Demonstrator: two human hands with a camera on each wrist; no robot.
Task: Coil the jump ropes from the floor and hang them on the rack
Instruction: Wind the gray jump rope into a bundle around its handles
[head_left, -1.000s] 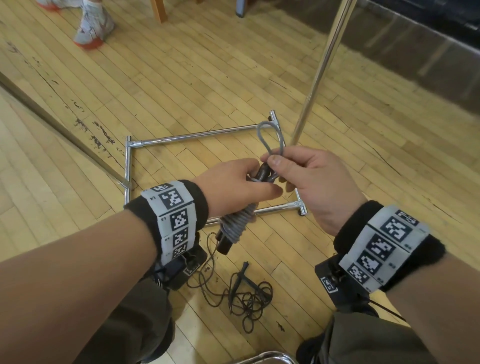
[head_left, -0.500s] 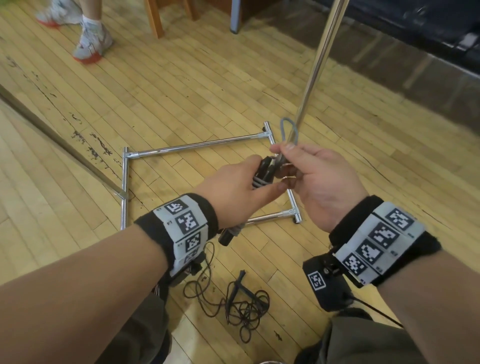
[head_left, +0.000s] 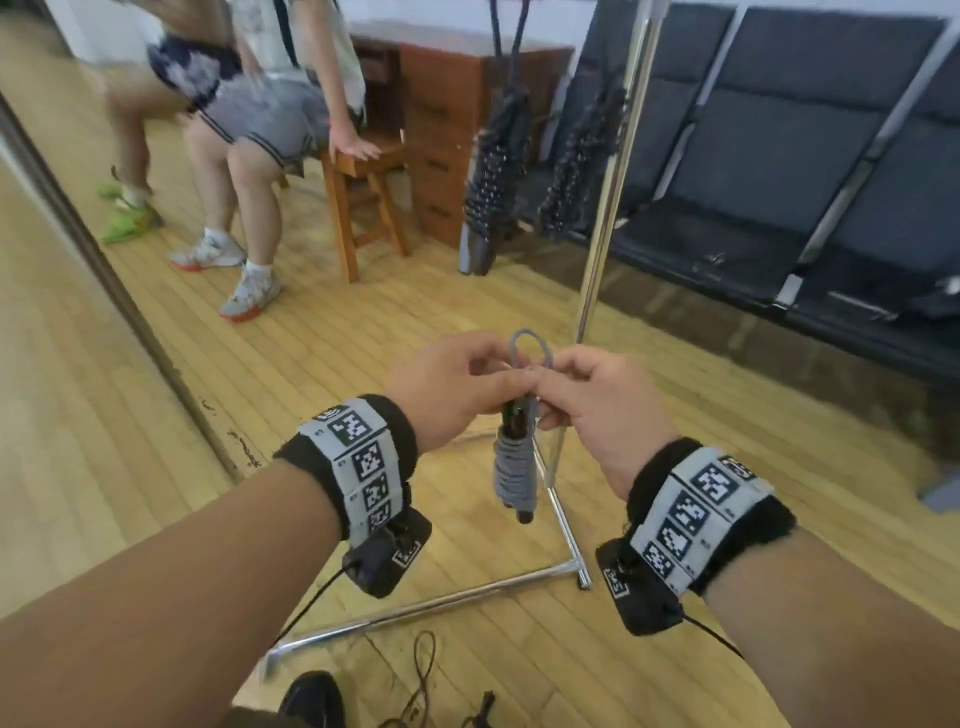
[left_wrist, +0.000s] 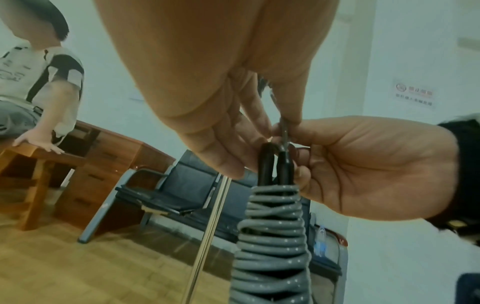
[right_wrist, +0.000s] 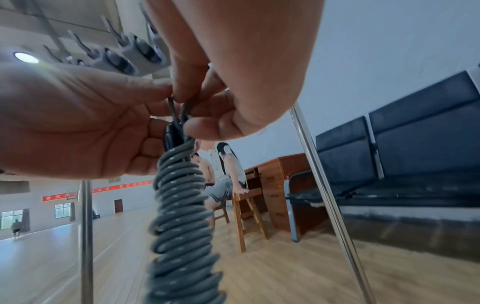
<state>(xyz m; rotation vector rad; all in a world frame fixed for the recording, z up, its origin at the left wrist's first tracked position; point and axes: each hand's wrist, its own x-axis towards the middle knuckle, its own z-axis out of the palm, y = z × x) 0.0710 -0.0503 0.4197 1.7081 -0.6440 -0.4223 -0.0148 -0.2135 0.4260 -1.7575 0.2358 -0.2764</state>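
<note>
Your left hand (head_left: 457, 387) pinches the top of the grey jump rope (head_left: 514, 475), just left of the rack pole (head_left: 605, 228); coiled bundle hangs below your fingers, above the rack base (head_left: 415, 605). Your right hand (head_left: 597, 410) pinches the same top loop, touching the left. Second rope (head_left: 421, 691) lies on the floor, near the base

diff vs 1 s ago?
Both hands raised the coiled grey rope from near the floor toward the rack pole; the head view tilted up. Unchanged: left hand and right hand pinch its top below the loop; black rope on the floor.
</note>
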